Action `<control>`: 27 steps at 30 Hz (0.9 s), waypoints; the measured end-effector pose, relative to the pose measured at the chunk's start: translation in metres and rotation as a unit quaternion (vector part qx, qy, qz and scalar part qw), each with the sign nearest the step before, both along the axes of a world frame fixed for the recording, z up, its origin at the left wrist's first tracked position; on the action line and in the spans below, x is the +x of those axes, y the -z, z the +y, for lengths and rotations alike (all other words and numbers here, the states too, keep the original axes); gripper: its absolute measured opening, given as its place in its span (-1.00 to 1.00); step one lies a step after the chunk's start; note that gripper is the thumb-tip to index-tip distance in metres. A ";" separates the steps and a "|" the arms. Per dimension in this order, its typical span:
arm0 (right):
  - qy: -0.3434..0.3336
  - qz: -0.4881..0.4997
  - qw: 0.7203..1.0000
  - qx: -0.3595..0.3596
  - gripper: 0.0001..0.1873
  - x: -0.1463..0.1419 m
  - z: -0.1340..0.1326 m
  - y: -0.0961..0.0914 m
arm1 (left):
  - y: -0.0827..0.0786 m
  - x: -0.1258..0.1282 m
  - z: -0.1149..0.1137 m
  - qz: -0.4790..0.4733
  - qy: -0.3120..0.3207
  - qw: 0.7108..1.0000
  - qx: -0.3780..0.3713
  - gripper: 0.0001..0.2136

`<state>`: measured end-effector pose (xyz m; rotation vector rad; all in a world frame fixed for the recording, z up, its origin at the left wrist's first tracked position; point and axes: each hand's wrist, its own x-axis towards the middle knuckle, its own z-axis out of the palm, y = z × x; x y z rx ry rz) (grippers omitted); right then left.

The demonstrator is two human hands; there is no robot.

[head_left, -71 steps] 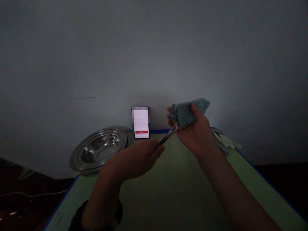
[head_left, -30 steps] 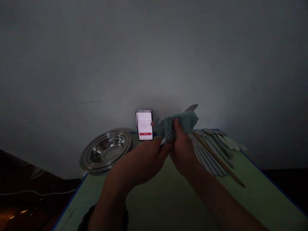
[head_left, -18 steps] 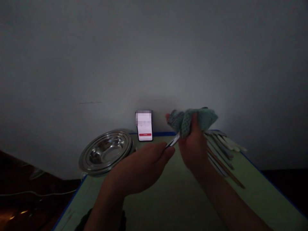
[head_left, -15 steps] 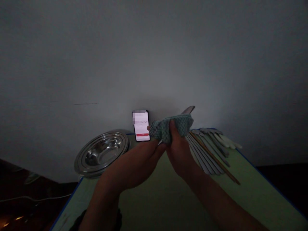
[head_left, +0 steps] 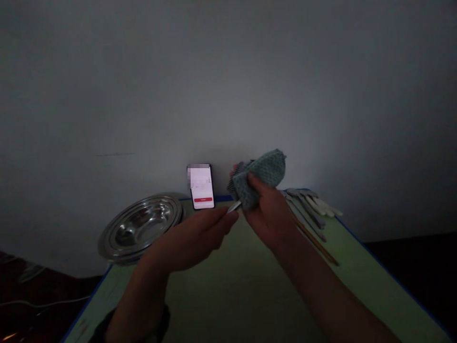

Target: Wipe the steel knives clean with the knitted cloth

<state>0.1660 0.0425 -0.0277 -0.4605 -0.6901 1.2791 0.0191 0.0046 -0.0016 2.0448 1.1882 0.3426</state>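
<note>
My left hand (head_left: pixel 202 236) is closed on the light handle of a metal piece of cutlery (head_left: pixel 234 206). Its other end is hidden in a folded grey-green cloth (head_left: pixel 266 174), so I cannot tell its exact kind. My right hand (head_left: pixel 267 209) is wrapped round the cloth, thumb lying on top. Both hands are raised above the table, close together. Just past the right forearm, chopsticks (head_left: pixel 317 242) and several metal utensils (head_left: pixel 309 212) lie side by side, partly covered by that arm.
Nested steel bowls (head_left: pixel 143 228) stand at the table's left. A lit phone (head_left: pixel 202 190) leans upright against the wall (head_left: pixel 228 85). White utensils (head_left: pixel 323 205) lie at the row's far right. The green table (head_left: pixel 228 295) has blue edging.
My right hand and the cloth have turned upward, and the cutlery's blade-like tip no longer shows. My left hand has drawn back slightly, baring more handle. The view has shifted a little right.
</note>
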 end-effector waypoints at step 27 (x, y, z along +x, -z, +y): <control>0.088 0.020 0.996 0.028 -0.64 -0.003 -0.010 -0.007 | -0.010 -0.002 -0.007 -0.018 0.027 0.998 -0.049 -0.64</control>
